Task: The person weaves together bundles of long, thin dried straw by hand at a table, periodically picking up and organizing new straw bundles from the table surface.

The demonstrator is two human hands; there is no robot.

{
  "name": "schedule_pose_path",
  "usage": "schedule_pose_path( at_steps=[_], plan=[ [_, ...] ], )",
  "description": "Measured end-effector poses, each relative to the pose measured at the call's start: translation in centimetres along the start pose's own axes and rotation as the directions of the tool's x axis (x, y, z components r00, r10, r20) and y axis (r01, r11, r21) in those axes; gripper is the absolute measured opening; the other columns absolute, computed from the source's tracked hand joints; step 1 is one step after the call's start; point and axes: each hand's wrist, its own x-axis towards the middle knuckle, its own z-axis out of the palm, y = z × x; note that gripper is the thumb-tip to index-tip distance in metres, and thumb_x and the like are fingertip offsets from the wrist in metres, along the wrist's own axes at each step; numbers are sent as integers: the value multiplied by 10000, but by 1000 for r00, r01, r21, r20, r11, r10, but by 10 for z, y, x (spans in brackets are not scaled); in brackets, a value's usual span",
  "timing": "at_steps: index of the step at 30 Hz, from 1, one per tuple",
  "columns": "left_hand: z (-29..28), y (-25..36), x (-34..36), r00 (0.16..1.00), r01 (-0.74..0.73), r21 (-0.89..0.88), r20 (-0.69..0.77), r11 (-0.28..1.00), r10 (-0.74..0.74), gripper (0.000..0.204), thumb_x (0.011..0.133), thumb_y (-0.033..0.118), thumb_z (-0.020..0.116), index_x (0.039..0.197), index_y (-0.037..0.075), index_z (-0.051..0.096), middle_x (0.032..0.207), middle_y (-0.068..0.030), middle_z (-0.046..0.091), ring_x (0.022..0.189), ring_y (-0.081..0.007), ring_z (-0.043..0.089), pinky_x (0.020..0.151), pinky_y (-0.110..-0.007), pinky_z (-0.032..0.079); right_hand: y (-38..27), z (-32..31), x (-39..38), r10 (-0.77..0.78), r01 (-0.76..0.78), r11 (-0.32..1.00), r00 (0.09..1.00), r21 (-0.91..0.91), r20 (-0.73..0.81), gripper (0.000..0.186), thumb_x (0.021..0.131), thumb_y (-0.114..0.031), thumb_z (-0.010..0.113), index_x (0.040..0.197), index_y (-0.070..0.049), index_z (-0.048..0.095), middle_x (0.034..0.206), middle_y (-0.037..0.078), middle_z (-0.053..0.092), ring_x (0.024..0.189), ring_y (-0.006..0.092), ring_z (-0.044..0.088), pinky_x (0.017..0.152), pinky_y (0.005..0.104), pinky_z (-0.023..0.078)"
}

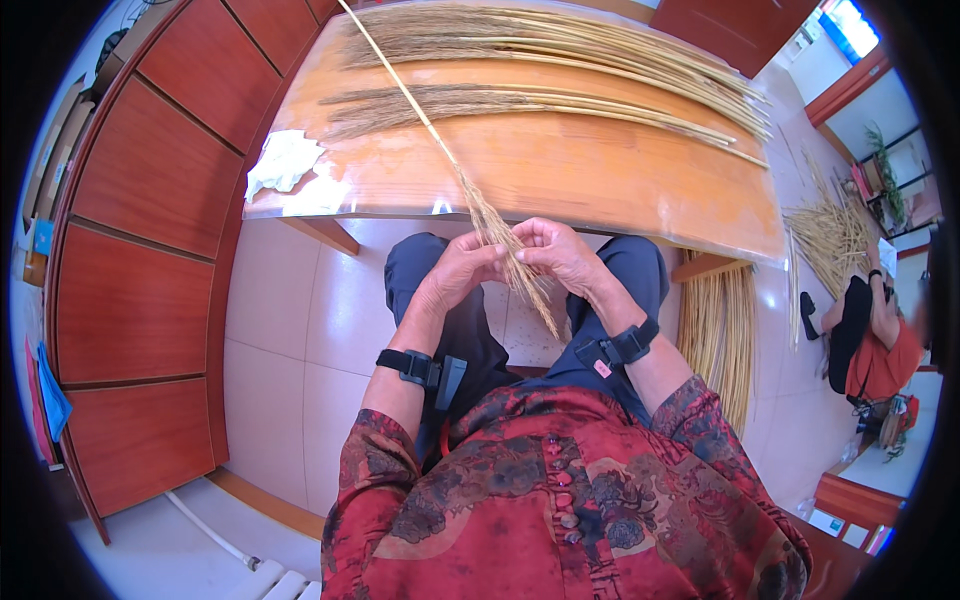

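A long pale stalk with a feathery straw-coloured head [541, 303] runs from the top edge down over the table to my lap. My left hand [472, 262] pinches the head from the left, and my right hand [558, 251] grips it from the right, thumb across the strands; both are above my knees at the table's near edge. Farther up on the wooden table [600, 170] lie a larger upper bundle [560, 45] and a smaller lower bundle [530, 100] of similar stalks, feathery ends to the left.
Crumpled white paper [283, 160] sits at the table's left end. Wooden cabinets [140, 300] line the left. Long stalks [715, 340] lie under the table's right end, more straw [830, 250] on the right floor, where another person [880, 350] in orange sits. A white radiator [270, 580] is lower left.
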Motion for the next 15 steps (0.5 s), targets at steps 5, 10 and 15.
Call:
schedule_pose_path(
  at_steps=[5, 10, 15],
  plan=[
    [-3, -3, 3, 1000, 20, 51, 8, 998, -21, 254, 801, 168, 569, 995, 8, 532, 880, -66, 593, 793, -158, 585, 718, -308, 483, -3, 3, -1, -37, 36, 984, 999, -176, -3, 254, 744, -41, 571, 984, 7, 502, 808, 57, 570, 672, 95, 541, 576, 213, 453],
    [-3, -2, 4, 999, 33, 83, 23, 996, -35, 237, 803, 148, 569, 989, 5, 538, 885, -68, 592, 797, -158, 586, 731, -303, 482, -2, -2, -3, 15, -16, 999, 1000, -51, -25, 245, 745, -33, 569, 976, 6, 498, 784, 49, 567, 672, 93, 546, 537, 194, 444],
    [-5, -1, 3, 1000, 26, 152, 5, 988, -27, 210, 803, 157, 571, 957, 16, 546, 857, -63, 594, 758, -148, 587, 714, -293, 488, -1, -7, -4, 47, -47, 999, 999, -22, 24, 238, 747, -21, 565, 971, 11, 491, 751, 48, 563, 620, 88, 546, 539, 190, 457]
  ],
)
